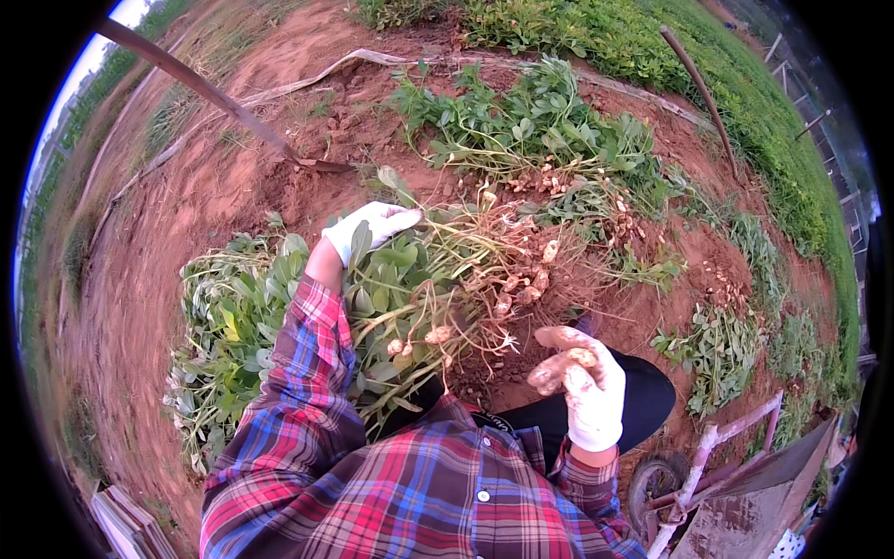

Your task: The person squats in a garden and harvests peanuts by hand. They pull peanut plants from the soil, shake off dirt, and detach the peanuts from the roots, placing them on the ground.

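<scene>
My left hand, in a white glove, is closed around the stems of an uprooted peanut plant bunch. Its roots and pale pods spread to the right, over my lap and the soil. Just right of those roots is my right hand, in a white glove with soil-stained fingers. The fingers are curled in, and a small tan peanut pod shows between them. More peanut pods hang from the roots between my hands.
Leafy peanut plants lie at my left. Further pulled plants with pods lie ahead and to the right. A long wooden handle slants to the soil at upper left; a stick stands at right. A wheelbarrow is at lower right.
</scene>
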`<action>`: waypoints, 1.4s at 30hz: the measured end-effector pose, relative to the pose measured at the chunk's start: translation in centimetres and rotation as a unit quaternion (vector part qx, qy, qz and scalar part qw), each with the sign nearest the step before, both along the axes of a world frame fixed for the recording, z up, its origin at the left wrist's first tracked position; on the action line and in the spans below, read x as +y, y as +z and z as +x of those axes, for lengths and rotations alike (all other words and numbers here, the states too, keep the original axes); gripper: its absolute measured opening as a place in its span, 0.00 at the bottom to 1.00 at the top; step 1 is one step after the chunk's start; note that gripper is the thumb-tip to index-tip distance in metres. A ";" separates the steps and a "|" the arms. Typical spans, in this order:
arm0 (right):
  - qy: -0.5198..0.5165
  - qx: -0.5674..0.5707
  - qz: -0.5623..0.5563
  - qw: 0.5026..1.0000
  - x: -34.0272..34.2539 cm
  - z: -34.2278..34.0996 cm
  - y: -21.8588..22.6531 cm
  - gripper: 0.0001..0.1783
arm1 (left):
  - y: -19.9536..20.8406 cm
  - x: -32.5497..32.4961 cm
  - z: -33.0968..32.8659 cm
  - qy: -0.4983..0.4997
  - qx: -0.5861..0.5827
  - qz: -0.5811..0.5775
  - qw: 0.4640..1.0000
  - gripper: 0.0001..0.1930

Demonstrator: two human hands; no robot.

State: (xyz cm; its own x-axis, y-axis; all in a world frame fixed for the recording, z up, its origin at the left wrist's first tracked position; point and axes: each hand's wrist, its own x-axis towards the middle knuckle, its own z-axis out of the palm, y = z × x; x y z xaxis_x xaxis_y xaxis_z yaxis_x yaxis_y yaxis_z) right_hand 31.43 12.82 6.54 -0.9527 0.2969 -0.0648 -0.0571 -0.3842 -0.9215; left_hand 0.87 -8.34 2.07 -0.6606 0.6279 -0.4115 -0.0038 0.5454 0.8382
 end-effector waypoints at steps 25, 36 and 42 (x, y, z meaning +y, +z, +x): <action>0.133 0.167 0.536 0.817 -9.5 -6.2 -0.3 0.13 | 1.0 -0.1 0.7 -0.027 0.042 -0.032 0.998 0.31; 0.224 -0.097 0.094 0.965 -8.9 -6.8 -1.9 0.18 | 0.1 -0.4 0.3 -0.017 -0.012 -0.003 1.000 0.29; 0.160 -0.095 -0.158 0.970 -6.8 -6.1 -2.1 0.21 | 0.1 -0.8 0.4 0.007 -0.005 0.001 1.000 0.28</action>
State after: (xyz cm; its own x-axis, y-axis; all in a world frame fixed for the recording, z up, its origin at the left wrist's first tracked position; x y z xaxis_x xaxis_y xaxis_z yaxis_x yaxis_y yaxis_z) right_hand 25.30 5.97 4.44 -0.9549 -0.0745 -0.2875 0.2703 -0.6190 -0.7374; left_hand 1.24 -9.10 2.20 -0.6649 0.6201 -0.4164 -0.0189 0.5432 0.8394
